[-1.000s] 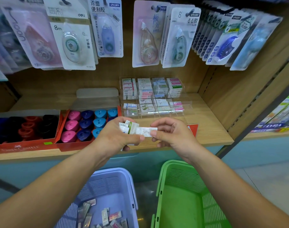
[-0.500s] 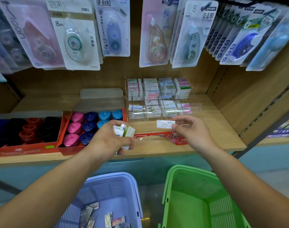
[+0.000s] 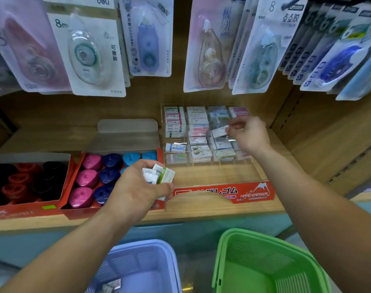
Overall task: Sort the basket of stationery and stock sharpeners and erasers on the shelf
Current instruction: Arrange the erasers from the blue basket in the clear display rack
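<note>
A wooden shelf [image 3: 286,166] carries two red sharpener boxes, a dark box [image 3: 22,210] and a pink-and-blue box [image 3: 79,210], and one clear rack [image 3: 201,164] of erasers in four columns; below stand a purple basket [image 3: 138,261] and a green basket [image 3: 254,250]. The left hand [image 3: 136,191] curls around a small bunch of erasers [image 3: 159,175] at the shelf front, while the right hand [image 3: 250,134] pinches one eraser [image 3: 219,131] over the rack.

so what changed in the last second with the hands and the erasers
The right hand pulled a single eraser out of the bundle of erasers in the left hand and carried it up and back to the clear rack, where it now pinches it. The left hand still grips the bundle near the shelf front. The sharpeners, purple basket and green basket are unchanged.
</note>
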The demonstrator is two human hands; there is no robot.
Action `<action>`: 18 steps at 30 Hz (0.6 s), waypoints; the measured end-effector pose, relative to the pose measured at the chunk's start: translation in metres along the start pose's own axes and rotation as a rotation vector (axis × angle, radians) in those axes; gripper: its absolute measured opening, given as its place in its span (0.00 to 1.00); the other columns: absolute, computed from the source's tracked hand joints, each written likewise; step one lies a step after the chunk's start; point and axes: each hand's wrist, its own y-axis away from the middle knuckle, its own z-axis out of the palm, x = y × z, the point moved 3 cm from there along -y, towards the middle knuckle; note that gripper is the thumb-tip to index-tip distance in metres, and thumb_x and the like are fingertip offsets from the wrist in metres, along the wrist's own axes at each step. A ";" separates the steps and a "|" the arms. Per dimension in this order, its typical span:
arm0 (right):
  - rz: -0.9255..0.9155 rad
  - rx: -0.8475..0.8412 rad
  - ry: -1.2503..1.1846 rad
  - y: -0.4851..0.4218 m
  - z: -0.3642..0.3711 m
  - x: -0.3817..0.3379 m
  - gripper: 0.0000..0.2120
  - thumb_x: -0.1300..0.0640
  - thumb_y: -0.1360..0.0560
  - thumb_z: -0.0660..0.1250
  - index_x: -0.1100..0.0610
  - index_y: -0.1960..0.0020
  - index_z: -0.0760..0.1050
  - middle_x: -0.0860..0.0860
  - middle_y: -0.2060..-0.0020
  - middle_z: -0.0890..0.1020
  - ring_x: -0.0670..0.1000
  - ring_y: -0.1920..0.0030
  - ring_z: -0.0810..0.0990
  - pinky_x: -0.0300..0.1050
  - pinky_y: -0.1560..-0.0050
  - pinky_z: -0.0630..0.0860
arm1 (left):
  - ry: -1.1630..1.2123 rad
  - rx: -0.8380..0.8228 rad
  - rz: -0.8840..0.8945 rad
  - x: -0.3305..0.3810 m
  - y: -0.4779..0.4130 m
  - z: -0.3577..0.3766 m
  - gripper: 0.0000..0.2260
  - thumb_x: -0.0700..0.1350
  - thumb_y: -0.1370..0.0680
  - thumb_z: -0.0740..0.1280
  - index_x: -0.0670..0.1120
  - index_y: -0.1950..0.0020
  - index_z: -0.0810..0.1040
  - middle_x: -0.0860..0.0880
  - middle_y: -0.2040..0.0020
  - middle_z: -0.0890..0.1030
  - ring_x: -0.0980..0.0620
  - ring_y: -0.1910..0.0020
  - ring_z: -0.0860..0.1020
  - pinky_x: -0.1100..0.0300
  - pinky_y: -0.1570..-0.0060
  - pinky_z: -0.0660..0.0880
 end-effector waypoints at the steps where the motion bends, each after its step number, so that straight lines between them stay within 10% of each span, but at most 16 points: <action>1: 0.001 -0.032 0.054 -0.004 0.005 -0.001 0.08 0.55 0.23 0.73 0.51 0.44 0.82 0.45 0.54 0.83 0.46 0.52 0.81 0.36 0.55 0.74 | 0.001 0.003 -0.001 0.000 0.000 0.000 0.18 0.30 0.27 0.74 0.44 0.41 0.76 0.44 0.61 0.85 0.53 0.69 0.83 0.65 0.78 0.72; 11: -0.126 0.126 0.171 0.037 -0.005 -0.009 0.10 0.53 0.21 0.69 0.52 0.42 0.83 0.46 0.49 0.86 0.47 0.48 0.83 0.42 0.42 0.77 | -0.054 -0.021 0.008 -0.003 -0.001 0.000 0.18 0.36 0.29 0.78 0.45 0.43 0.77 0.44 0.59 0.87 0.44 0.54 0.86 0.65 0.74 0.73; 18: -0.077 -0.449 -0.530 0.154 0.006 -0.078 0.07 0.59 0.20 0.68 0.49 0.48 0.83 0.48 0.60 0.86 0.47 0.68 0.81 0.45 0.67 0.77 | -0.087 -0.090 0.050 0.006 0.019 0.005 0.19 0.35 0.30 0.78 0.40 0.41 0.78 0.47 0.64 0.85 0.55 0.70 0.79 0.64 0.75 0.72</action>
